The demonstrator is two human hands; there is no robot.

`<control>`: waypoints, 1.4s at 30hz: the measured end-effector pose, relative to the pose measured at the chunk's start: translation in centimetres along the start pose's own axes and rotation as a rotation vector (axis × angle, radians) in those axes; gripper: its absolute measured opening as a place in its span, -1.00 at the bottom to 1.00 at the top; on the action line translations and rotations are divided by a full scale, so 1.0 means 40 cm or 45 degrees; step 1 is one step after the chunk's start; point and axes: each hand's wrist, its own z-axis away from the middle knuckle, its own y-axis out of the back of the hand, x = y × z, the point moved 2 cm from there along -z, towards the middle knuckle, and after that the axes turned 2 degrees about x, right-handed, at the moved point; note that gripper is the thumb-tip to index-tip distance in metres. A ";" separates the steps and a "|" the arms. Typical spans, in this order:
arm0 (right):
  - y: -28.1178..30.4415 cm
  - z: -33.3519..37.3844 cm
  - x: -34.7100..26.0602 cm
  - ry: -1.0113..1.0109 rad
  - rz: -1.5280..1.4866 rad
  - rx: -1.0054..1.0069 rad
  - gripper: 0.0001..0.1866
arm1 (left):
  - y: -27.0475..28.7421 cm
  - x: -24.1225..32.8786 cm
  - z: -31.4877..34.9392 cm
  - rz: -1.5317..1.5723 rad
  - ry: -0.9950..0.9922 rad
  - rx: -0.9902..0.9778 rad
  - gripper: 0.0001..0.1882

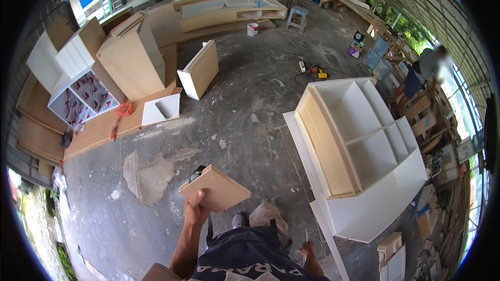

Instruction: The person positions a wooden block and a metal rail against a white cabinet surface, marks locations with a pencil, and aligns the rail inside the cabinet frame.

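wooden board (214,190) is sitting in the left hand (195,211) in the head view; the thumb is pressing its visible face while the other fingers are gripping behind, hidden. the right hand (308,250) is hanging near a long white strip (329,242); whether its fingers are clenching something, i cannot tell. pale lettering is crossing the dark shirt (239,252). grey floor (260,151) is stretching between the board's edges and the white cabinet (383,200).
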 end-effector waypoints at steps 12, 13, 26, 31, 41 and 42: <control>0.151 -0.418 -0.957 -0.417 -0.469 0.100 -0.88 | -0.349 -0.151 -0.984 0.119 0.083 -0.074 -0.30; 0.187 -0.519 -1.068 -0.301 -0.411 0.041 -0.88 | -0.378 -0.139 -1.053 0.094 0.091 -0.077 -0.31; 0.544 -1.294 -2.509 0.729 -0.083 0.591 -0.67 | -0.535 -0.188 -1.930 0.014 0.055 0.060 -0.31; 0.538 -1.541 -2.344 0.116 -0.029 0.185 -0.70 | -0.720 -0.195 -2.390 0.068 0.112 0.040 -0.35; 0.570 -1.556 -2.360 -0.732 -0.986 0.325 -0.89 | -1.193 -0.330 -3.279 -0.098 0.308 -0.445 -0.44; 0.569 -1.608 -2.367 -0.745 -1.013 0.296 -0.89 | -1.232 -0.373 -3.345 -0.079 0.307 -0.459 -0.44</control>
